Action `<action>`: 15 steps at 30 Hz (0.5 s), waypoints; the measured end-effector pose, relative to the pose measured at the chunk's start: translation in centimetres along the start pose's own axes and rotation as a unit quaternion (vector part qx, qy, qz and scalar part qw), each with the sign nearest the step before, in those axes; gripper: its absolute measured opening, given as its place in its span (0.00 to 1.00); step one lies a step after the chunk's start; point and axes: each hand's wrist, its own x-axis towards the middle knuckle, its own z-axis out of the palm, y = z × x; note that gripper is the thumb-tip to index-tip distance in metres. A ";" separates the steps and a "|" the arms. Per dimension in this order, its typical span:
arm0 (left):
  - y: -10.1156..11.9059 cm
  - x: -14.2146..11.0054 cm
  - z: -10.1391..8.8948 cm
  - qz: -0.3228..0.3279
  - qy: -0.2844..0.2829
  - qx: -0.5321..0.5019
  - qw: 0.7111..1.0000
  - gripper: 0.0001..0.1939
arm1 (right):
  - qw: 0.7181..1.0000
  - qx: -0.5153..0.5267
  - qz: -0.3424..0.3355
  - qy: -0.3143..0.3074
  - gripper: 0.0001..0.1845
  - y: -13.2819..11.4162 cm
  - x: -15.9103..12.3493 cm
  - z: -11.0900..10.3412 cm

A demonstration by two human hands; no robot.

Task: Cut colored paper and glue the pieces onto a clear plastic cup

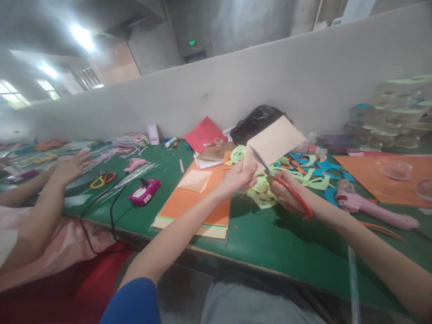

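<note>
My left hand pinches the lower left corner of a cream sheet of paper, which is held up above the table. My right hand grips a pair of scissors with orange-red handles. The blades reach up and left across the sheet, close to my left fingers; a slit seems to run there. Below both hands lies a pile of green, blue and orange paper scraps. Left of it a stack of orange sheets carries a smaller cream piece.
A pink glue gun lies at the right. On the left are a purple power socket with a black cable, yellow-and-red scissors, and a co-worker's hand. A black plastic bag sits against the partition.
</note>
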 end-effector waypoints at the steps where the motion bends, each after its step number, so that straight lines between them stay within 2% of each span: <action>1: -0.1 0.0 0.0 0.001 0.000 -0.001 1.000 0.24 | 1.000 0.003 0.006 -0.001 0.33 0.1 0.1 0.0; 6: -0.3 0.0 0.0 -0.006 0.001 -0.006 1.000 0.23 | 0.999 0.052 0.006 -0.007 0.32 0.0 0.3 -0.2; 10: -0.1 0.0 0.1 -0.011 0.008 -0.015 1.000 0.24 | 0.999 0.039 -0.007 -0.004 0.32 0.2 0.3 -0.2; 15: 0.0 -0.2 0.2 -0.004 -0.051 -0.021 0.998 0.25 | 0.998 0.031 -0.047 -0.014 0.28 1.6 1.0 -0.2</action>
